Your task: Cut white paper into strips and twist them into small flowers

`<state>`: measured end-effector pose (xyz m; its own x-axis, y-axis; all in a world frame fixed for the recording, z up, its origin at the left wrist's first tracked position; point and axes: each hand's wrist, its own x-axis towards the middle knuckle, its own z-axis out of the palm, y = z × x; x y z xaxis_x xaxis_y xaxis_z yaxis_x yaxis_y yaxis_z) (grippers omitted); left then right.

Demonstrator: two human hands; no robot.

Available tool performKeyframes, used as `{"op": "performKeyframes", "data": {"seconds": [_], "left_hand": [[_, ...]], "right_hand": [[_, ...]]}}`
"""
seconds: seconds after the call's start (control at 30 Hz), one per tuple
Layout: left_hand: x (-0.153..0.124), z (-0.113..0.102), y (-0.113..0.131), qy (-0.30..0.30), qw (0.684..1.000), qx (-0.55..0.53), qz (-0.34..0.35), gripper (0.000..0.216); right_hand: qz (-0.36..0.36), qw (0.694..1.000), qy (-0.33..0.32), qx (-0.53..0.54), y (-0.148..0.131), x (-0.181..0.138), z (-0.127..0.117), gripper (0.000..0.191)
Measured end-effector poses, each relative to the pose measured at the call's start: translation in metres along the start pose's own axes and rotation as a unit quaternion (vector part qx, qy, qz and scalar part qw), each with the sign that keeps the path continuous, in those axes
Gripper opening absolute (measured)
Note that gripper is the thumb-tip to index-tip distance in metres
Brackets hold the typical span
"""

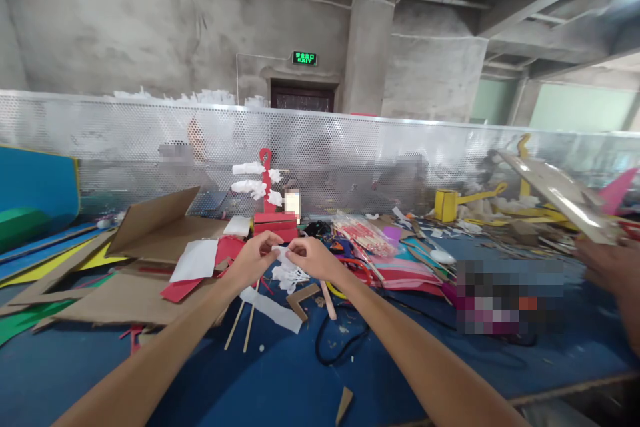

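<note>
Both of my hands meet over the middle of the blue table, pinching a small piece of white paper [282, 255] between them. My left hand [256, 255] grips its left side, and my right hand [311, 257] its right side. Just below lies a crumpled, frilly white paper piece [290, 277]; I cannot tell whether it joins the held one. A white paper strip [275, 311], two thin wooden sticks [249, 320] and a flat wooden stick [328, 300] lie nearby. Behind my hands stands a red upright piece [267, 180] with white paper tufts on a red box [275, 223].
Cardboard sheets [130, 297] and a folded cardboard piece [155, 227] lie to the left. A bag of red-and-white sticks [367, 237] and a black cable [320, 350] are at right. Another person's hand [607, 280] holds a clear-wrapped board [560, 197]. A perforated metal panel [125, 147] runs behind.
</note>
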<state>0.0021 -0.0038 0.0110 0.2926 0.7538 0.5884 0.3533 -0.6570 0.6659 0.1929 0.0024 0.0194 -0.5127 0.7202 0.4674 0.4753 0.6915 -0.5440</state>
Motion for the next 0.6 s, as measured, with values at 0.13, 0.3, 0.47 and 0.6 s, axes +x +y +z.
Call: {"op": "performKeyframes", "data": {"seconds": [0.13, 0.3, 0.47, 0.6], "left_hand": [[-0.0005, -0.0006, 0.0019, -0.009, 1.000, 0.020, -0.003, 0.017], [-0.0015, -0.0014, 0.0048, -0.019, 0.998, 0.053, 0.006, 0.018], [-0.0019, -0.0020, 0.0025, -0.007, 0.997, 0.072, 0.008, 0.016], [-0.0025, -0.0013, 0.0025, -0.013, 0.997, 0.073, 0.008, 0.016]], "right_hand": [[-0.001, 1.000, 0.002, 0.008, -0.0004, -0.0002, -0.0021, 0.020], [-0.001, 1.000, -0.005, -0.020, 0.0000, -0.0007, -0.0022, 0.019], [0.002, 0.999, -0.002, -0.035, 0.0020, -0.0005, -0.0023, 0.020], [0.002, 0.999, 0.004, -0.042, 0.0030, -0.0011, -0.0031, 0.021]]}}
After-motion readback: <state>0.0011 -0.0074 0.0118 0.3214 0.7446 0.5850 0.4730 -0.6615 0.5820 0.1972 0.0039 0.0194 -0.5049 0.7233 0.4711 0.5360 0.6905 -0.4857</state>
